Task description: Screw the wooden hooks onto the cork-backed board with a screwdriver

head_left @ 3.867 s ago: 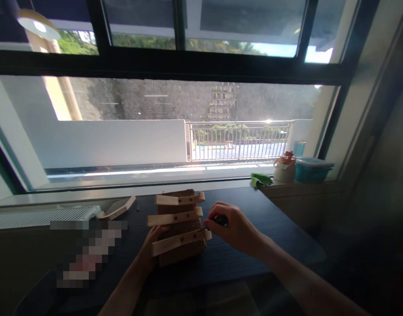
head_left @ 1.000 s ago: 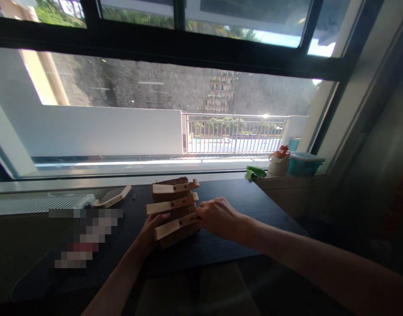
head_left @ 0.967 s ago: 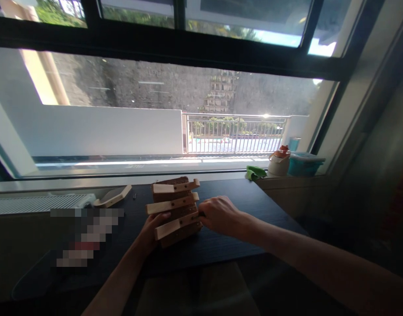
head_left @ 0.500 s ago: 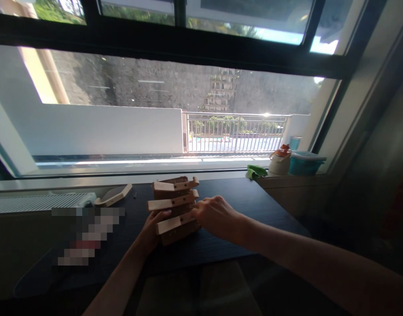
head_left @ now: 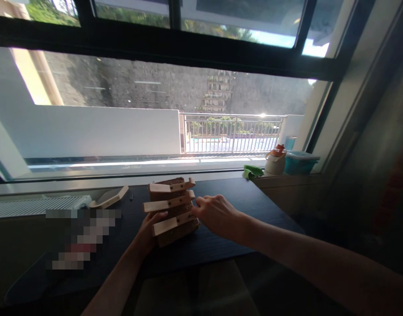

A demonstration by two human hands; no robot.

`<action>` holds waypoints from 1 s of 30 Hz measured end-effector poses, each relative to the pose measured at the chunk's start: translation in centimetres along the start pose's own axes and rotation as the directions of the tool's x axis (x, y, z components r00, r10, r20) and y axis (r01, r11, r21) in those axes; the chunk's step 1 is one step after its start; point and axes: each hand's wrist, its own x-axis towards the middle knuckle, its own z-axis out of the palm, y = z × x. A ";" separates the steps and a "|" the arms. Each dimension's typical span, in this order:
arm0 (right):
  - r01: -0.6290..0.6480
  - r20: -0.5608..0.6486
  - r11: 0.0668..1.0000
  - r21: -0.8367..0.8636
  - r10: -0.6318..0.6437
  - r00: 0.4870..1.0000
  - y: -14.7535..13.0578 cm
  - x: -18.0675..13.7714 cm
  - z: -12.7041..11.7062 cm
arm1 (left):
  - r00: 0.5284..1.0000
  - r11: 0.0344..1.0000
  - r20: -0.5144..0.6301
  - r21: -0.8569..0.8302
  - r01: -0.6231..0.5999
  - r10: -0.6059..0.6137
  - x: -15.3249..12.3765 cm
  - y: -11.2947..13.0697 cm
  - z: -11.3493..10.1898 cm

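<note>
**Left hand (head_left: 148, 229) gripping the block (head_left: 176, 235), right hand (head_left: 215, 211) up at its edge**

So I was watching from my end through the head cam, and the brown block sat on the dark surface (head_left: 230, 243), more or less dead centre. Three pale strips lay across it one behind the other: far strip (head_left: 162, 188), middle strip (head_left: 158, 206) and near strip (head_left: 166, 225). All three had dark holes in them and poked out past the block's side.

My left hand had hold of the block from the left, thumb on top in the gap between the middle and near strips. The rest of that grip was tucked out of sight. My right hand was bunched up at the right end of the near strip, knuckles up. Its fingertips were hidden, so I honestly couldn't tell if it was grasping anything.

Off to the left, a loose strip (head_left: 109, 199) lay near the back of the surface, with a small dark bit (head_left: 131, 197) just beside it, too tiny for me to make out. Nearer me on that side was a pixelated patch, no idea what.

Back right by the window: a crumpled green cloth (head_left: 253, 171), then a pale bottle (head_left: 275, 164) with an orange top, and a teal box (head_left: 301, 164) next to it.
</note>
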 end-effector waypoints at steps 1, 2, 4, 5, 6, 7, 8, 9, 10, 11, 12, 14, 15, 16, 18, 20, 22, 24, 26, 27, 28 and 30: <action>0.019 -0.001 1.000 -0.007 -0.019 1.000 0.0 0.0 0.0 | 1.000 1.000 -0.003 -0.003 0.002 -0.002 0.0 0.0 0.0; 0.029 0.000 1.000 -0.010 -0.029 1.000 0.1 0.1 0.2 | 1.000 1.000 -0.005 -0.006 0.006 -0.006 0.1 -0.1 0.0; 0.010 0.003 1.000 -0.009 -0.010 1.000 0.1 0.3 0.7 | 1.000 1.000 -0.010 -0.010 0.012 -0.012 0.0 -0.1 0.0; -0.016 0.006 1.000 -0.007 0.016 1.000 0.2 0.4 0.9 | 1.000 1.000 -0.013 -0.011 0.013 -0.013 0.0 0.0 0.1; -0.049 0.009 0.999 -0.007 0.049 0.999 0.2 0.6 1.2 | 1.000 1.000 -0.015 -0.012 0.012 -0.013 -0.1 0.1 0.1; -0.083 0.013 0.997 -0.007 0.083 0.996 0.3 0.7 1.3 | 1.000 1.000 -0.017 -0.012 0.010 -0.010 -0.2 0.2 0.2; -0.113 0.016 0.994 -0.009 0.114 0.993 0.3 0.8 1.3 | 1.000 1.000 -0.018 -0.012 0.006 -0.006 -0.3 0.3 0.3; -0.134 0.019 0.991 -0.013 0.135 0.991 0.4 0.8 1.2 | 1.000 1.000 -0.018 -0.013 0.001 -0.001 -0.3 0.4 0.4; -0.142 0.021 0.990 -0.016 0.142 0.990 0.5 0.8 1.0 | 1.000 1.000 -0.015 -0.013 -0.003 0.003 -0.4 0.4 0.5; -0.137 0.022 0.990 -0.019 0.138 0.990 0.5 0.8 0.7 | 1.000 1.000 -0.012 -0.014 -0.006 0.006 -0.4 0.5 0.5; -0.124 0.019 0.992 -0.023 0.125 0.992 0.6 0.8 0.4 | 1.000 1.000 -0.011 -0.015 -0.009 0.009 -0.4 0.5 0.5; -0.080 0.007 0.996 -0.038 0.080 0.997 0.7 0.6 -0.2 | 1.000 1.000 -0.015 -0.015 -0.009 0.009 -0.3 0.5 0.5; -0.049 0.002 0.998 -0.047 0.049 0.999 0.7 0.5 -0.3 | 1.000 1.000 -0.019 -0.014 -0.007 0.007 -0.3 0.5 0.4; -0.016 -0.001 0.998 -0.055 0.016 1.000 0.7 0.4 -0.4 | 1.000 1.000 -0.024 -0.013 -0.004 0.004 -0.3 0.4 0.3; 0.043 0.002 0.997 -0.064 -0.043 0.999 0.7 0.4 -0.3 | 1.000 1.000 -0.027 -0.011 0.005 -0.005 -0.2 0.3 0.2; 0.064 0.009 0.996 -0.062 -0.063 0.998 0.8 0.4 0.2 | 0.999 1.000 -0.028 -0.010 0.014 -0.015 -0.1 0.2 0.1; 0.032 0.022 0.998 -0.057 -0.031 0.999 0.7 0.5 0.7 | 0.999 1.000 -0.032 -0.009 0.022 -0.022 -0.1 0.1 0.1; -0.028 0.043 0.998 -0.048 0.030 0.999 0.4 0.7 1.1 | 0.999 1.000 -0.041 -0.006 0.022 -0.022 0.0 0.0 0.1; -0.088 0.060 0.996 -0.035 0.090 0.994 0.0 0.8 1.1 | 0.999 1.000 -0.052 -0.003 0.013 -0.014 -0.1 0.0 0.1; -0.110 0.064 0.994 -0.029 0.111 0.992 -0.2 0.8 1.0 | 0.998 1.000 -0.056 -0.002 0.007 -0.007 -0.1 0.0 0.2; -0.125 0.063 0.992 -0.024 0.126 0.990 -0.4 0.8 0.8 | 0.998 1.000 -0.059 0.001 0.002 -0.001 -0.2 0.1 0.2; -0.133 0.057 0.991 -0.016 0.134 0.989 -0.5 0.8 0.3 | 0.998 1.000 -0.058 0.009 -0.008 0.008 -0.4 0.3 0.3</action>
